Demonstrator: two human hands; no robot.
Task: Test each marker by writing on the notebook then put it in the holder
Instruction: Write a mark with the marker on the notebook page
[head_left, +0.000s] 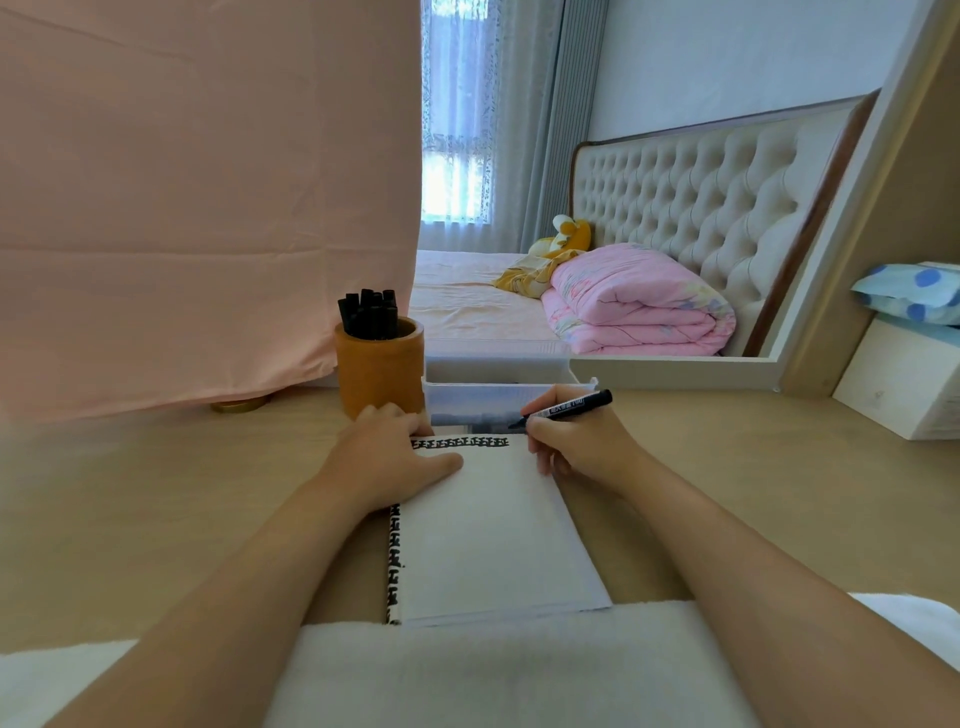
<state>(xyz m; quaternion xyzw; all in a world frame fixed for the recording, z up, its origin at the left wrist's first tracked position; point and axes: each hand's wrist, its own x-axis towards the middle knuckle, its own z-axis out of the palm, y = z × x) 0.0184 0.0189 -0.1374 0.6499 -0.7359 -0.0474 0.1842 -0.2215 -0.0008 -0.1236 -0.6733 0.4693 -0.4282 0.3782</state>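
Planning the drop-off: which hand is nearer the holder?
Left. The left hand lies just in front of the holder; the right hand, gripping a marker, sits farther right.

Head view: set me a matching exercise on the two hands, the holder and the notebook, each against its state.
1 left hand
2 right hand
3 holder
4 notebook

a grips a black marker
b lies on the desk, white page up
c rests on the notebook's far left corner
d stands with black markers inside

Pairs: 1-c, 2-a, 3-d, 4-b
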